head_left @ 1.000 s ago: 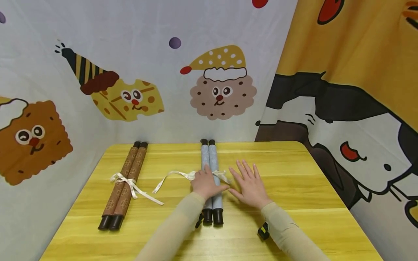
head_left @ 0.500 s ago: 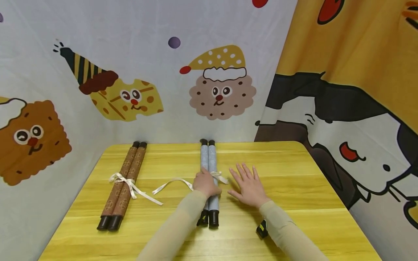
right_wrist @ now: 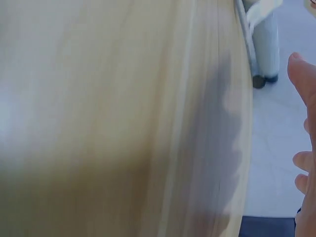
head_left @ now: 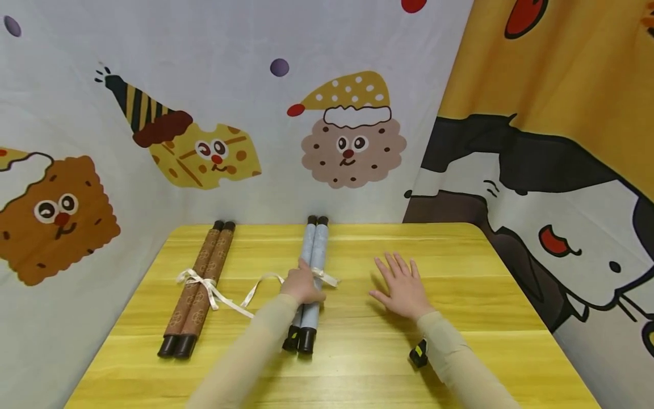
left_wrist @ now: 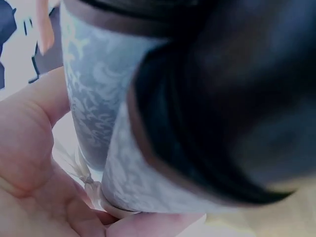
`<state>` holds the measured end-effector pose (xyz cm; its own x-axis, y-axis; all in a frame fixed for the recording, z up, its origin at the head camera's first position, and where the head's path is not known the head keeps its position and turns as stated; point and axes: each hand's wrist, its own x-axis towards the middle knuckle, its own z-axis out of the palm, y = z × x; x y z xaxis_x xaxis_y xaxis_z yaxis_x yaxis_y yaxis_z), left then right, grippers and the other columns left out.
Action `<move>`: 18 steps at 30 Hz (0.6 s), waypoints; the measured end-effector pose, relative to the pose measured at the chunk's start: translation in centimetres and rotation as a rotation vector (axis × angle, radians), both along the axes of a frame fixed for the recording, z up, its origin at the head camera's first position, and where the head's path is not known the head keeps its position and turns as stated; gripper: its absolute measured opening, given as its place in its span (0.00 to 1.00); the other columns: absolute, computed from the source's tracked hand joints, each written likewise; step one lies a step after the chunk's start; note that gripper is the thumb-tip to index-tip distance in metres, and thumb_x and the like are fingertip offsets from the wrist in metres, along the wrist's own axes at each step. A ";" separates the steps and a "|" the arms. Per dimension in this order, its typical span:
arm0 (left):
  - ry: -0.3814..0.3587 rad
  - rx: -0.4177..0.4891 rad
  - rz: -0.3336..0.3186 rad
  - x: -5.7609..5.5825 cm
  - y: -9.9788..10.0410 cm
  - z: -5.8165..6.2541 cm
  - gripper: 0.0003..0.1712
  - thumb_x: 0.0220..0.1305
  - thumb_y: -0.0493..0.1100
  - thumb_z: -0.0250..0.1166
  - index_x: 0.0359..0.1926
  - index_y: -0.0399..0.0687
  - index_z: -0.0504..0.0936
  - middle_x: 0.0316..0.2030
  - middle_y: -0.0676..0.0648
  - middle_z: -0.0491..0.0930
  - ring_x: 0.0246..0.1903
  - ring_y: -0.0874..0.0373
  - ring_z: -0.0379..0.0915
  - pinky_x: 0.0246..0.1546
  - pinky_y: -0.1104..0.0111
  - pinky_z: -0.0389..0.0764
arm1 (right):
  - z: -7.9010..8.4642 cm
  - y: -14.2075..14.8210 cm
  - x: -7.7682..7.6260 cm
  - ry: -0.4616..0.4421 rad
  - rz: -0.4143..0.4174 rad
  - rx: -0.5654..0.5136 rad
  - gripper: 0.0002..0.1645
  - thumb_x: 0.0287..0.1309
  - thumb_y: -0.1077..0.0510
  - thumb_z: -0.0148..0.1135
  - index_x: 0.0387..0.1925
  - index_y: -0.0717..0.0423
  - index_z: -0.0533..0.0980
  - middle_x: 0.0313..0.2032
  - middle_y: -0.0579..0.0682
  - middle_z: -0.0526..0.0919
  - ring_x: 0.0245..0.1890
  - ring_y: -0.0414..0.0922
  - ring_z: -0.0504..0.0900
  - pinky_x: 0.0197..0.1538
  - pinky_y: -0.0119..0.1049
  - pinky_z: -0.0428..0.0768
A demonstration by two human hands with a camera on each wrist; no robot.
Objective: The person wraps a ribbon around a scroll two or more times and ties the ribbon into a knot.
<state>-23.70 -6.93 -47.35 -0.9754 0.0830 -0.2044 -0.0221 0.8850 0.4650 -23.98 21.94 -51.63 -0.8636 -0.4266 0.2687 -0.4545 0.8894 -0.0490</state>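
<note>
A pair of rolled scrolls in light blue patterned cloth (head_left: 319, 244), with dark end knobs, lies side by side on the table. My left hand (head_left: 301, 286) grips them around the middle, thumb to the right side; the left wrist view shows the palm (left_wrist: 24, 143) around both rolls. A white ribbon (head_left: 326, 278) ties them, one tail trailing left, partly behind the hand. My right hand (head_left: 403, 292) is spread with straight fingers over the table to the right, apart from the scrolls. In the right wrist view its fingers (right_wrist: 305, 81) show at the edge.
Left of the blue pair lies a brown patterned pair of scrolls (head_left: 206, 261), tied with a white ribbon bow (head_left: 196, 278). The yellow wood-grain table (head_left: 368, 363) meets a cartoon-printed white cloth (head_left: 230, 85) at the back and a yellow curtain (head_left: 572, 74) at right.
My left hand has closed round the blue scrolls and moved them left, toward the brown pair, their near ends swinging left. The right hand, still spread, has shifted slightly right.
</note>
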 end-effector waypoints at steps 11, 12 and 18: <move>0.035 -0.108 0.047 -0.5 -9.0 0.3 0.67 0.45 0.49 0.74 0.71 0.18 0.42 0.49 0.17 0.72 0.50 0.28 0.72 0.46 0.45 0.78 | 0.7 2.8 0.1 -0.015 -0.067 -0.053 0.50 0.61 0.33 0.60 0.76 0.53 0.57 0.72 0.64 0.57 0.73 0.63 0.51 0.69 0.67 0.45; 0.034 -0.114 0.052 -0.4 -9.7 0.2 0.66 0.45 0.49 0.74 0.71 0.18 0.42 0.49 0.17 0.71 0.50 0.27 0.72 0.45 0.45 0.78 | 0.8 3.0 0.1 -0.015 -0.073 -0.055 0.50 0.61 0.33 0.61 0.75 0.53 0.57 0.72 0.64 0.57 0.73 0.63 0.51 0.69 0.67 0.44; 0.007 -0.149 0.077 0.1 -13.3 0.1 0.66 0.46 0.50 0.72 0.69 0.16 0.41 0.46 0.18 0.74 0.44 0.29 0.75 0.42 0.47 0.79 | 1.2 3.5 0.1 -0.027 -0.080 -0.058 0.50 0.61 0.34 0.61 0.75 0.54 0.57 0.72 0.65 0.57 0.73 0.63 0.51 0.69 0.67 0.45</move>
<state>-23.57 -20.21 -47.26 -0.9791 -0.0225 -0.2019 -0.0895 0.9401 0.3291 -23.83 25.49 -50.47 -0.9018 -0.3403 0.2666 -0.3798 0.9182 -0.1127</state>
